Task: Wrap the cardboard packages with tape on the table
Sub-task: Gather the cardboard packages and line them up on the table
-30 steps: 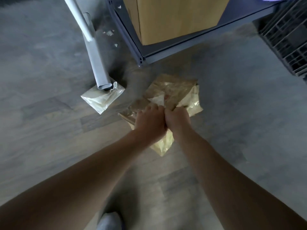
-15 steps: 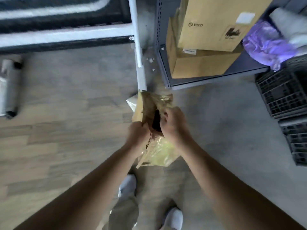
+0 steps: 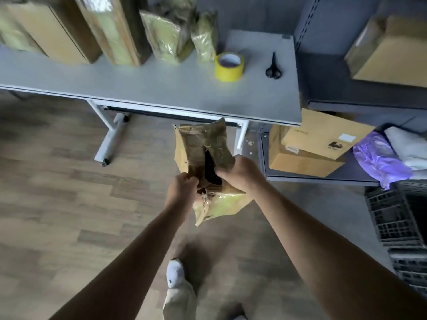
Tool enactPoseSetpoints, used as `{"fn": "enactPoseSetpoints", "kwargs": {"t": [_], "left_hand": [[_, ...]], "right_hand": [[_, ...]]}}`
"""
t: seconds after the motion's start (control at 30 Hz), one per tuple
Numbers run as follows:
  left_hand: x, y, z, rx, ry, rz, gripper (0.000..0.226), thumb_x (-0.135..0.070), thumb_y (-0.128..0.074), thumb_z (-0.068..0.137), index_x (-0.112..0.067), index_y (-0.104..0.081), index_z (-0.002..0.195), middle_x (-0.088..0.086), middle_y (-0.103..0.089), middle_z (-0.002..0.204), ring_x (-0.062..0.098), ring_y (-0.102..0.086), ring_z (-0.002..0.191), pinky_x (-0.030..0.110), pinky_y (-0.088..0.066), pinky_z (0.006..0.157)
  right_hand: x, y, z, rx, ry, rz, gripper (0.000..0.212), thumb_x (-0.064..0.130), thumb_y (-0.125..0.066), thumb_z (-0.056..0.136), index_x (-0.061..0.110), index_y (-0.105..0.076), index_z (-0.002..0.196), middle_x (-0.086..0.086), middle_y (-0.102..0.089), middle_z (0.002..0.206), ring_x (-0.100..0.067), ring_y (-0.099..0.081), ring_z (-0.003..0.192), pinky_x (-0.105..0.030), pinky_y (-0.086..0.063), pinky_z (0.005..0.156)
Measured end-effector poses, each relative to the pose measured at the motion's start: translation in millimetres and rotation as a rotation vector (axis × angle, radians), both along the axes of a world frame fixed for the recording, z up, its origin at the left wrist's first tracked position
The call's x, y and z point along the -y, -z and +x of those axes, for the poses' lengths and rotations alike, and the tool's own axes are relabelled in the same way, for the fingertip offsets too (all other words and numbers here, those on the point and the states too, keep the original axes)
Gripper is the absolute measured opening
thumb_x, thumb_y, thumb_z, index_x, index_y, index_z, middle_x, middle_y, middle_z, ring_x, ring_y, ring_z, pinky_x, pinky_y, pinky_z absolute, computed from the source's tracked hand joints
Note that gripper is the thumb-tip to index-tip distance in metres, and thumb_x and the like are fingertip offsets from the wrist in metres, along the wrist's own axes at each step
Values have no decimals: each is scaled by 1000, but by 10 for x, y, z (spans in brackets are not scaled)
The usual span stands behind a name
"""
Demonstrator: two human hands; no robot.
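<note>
I hold a flat, crumpled cardboard package (image 3: 196,144) upright in the air, just in front of the grey table (image 3: 161,93). Shiny yellowish tape covers its lower part. My left hand (image 3: 181,192) grips its lower left edge and my right hand (image 3: 240,173) grips its right side, beside a dark torn gap. On the table stands a roll of yellow tape (image 3: 229,66), with black scissors (image 3: 273,66) to its right. Several taped cardboard packages (image 3: 166,33) lean along the table's back edge.
A grey shelf unit (image 3: 323,176) at the right holds brown boxes (image 3: 307,146) and a purple bag (image 3: 379,161). Black plastic crates (image 3: 397,218) stand on the floor at the far right. The white table legs (image 3: 111,137) rise from the wooden floor ahead of me.
I have lifted the package off the floor and risen with it. My view has swung up from the floor to the table top, and both hands have kept hold of the package.
</note>
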State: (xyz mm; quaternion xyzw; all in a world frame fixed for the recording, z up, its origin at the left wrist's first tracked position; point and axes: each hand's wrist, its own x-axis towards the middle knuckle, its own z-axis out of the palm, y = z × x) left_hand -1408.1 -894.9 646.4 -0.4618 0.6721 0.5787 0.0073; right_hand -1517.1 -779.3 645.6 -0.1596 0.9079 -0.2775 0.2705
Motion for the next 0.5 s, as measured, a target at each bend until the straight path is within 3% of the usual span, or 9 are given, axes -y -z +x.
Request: {"fn": "enactPoseSetpoints", "kwargs": {"t": [0.07, 0.2, 0.3, 0.37, 0.43, 0.5], "left_hand": [[206, -391, 29, -9, 24, -26, 13, -7, -48, 87, -5, -59, 93, 11, -58, 76, 28, -59, 72, 54, -57, 75], [700, -1093, -27, -50, 31, -51, 30, -25, -54, 93, -6, -48, 117, 13, -57, 102, 27, -63, 83, 37, -59, 52], [1038, -1480, -107, -121, 50, -84, 35, -36, -54, 95, -6, -55, 115, 15, -63, 103, 28, -67, 81, 37, -59, 49], [1217, -1694, -187, -172, 59, -170, 23, -32, -51, 98, -12, -60, 106, 12, -64, 96, 21, -63, 67, 28, -55, 43], [1389, -1870, -304, -214, 62, -242, 15, -30, -50, 99, -19, -59, 98, 9, -62, 90, 17, -59, 60, 24, -52, 40], [1578, -1976, -437, -249, 64, -227, 18, -32, -54, 96, -16, -64, 93, 8, -65, 84, 21, -62, 63, 29, -56, 48]], "right_hand": [[219, -356, 19, -69, -31, -32, 56, 64, -62, 69, 12, -60, 91, -3, -64, 80, -24, -63, 72, -36, -54, 62], [663, -984, 65, -217, -59, -84, 62, 71, -60, 73, 12, -58, 90, -6, -66, 84, -26, -62, 74, -34, -49, 60], [977, -1391, 3, -287, -55, -91, 60, 64, -61, 77, 8, -58, 100, -10, -66, 97, -32, -61, 89, -37, -50, 70], [1146, -1637, -66, -324, -40, -89, 57, 58, -62, 80, 7, -58, 104, -12, -65, 101, -34, -61, 94, -38, -51, 74], [1290, -1826, -170, -342, -28, -85, 53, 56, -60, 79, 9, -58, 103, -11, -66, 98, -33, -62, 91, -37, -51, 72], [1395, -1991, -287, -344, -28, -82, 51, 57, -58, 78, 11, -59, 100, -9, -66, 91, -31, -63, 84, -36, -51, 67]]}}
